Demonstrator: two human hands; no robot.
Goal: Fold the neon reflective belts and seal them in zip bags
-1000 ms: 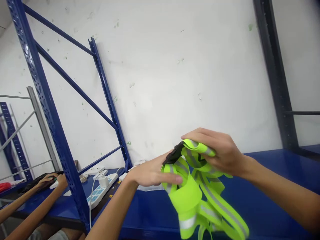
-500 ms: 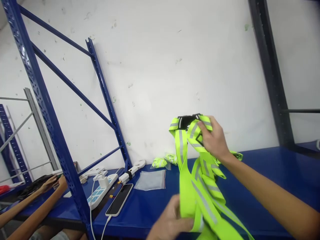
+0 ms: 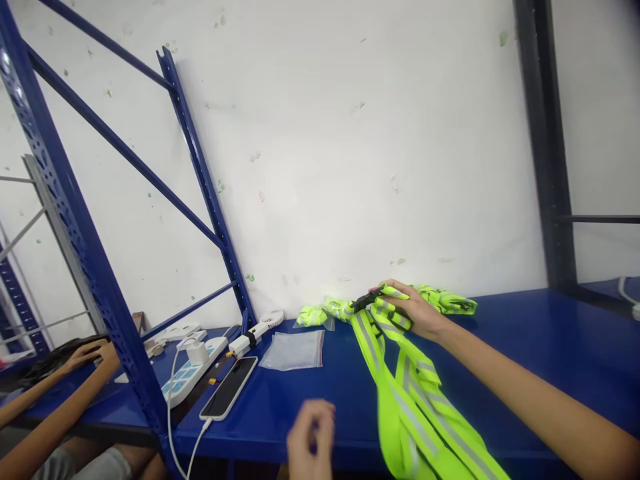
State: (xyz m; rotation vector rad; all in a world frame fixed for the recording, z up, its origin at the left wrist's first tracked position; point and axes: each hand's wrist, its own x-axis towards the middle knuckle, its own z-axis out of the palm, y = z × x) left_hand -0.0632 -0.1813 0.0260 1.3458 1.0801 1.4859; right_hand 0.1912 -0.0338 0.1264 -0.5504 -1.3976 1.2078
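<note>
Fluorescent yellow-green webbing straps with silver-grey stripes [image 3: 410, 413] run from my right grip [image 3: 420, 313] down over the blue surface [image 3: 525, 373] and past its front edge. That grip is closed on the gathered upper part, just beside a black plastic buckle [image 3: 367, 299]. My left grip [image 3: 313, 433] is narrow, its fingers curled round a hollow near the front edge; I can see nothing in it, and it stands apart from the webbing.

I judge the straps light, soft and limp, ready to sag or twist wherever I leave them unsupported. They look more likely to tangle than to break. The buckle seems the one stiff part, perhaps smooth enough to slide under a fingertip. Best to take hold of the doubled webbing right beside it, where several layers come together, and use a second hold lower down to keep the long loops flat.

As for writing, I can read none: no brand or label shows on the webbing or buckle, the clear plastic bag with a reddish edge [image 3: 294, 351] looks plain, and the white-edged phone [image 3: 229, 389] has a dark screen.
</note>
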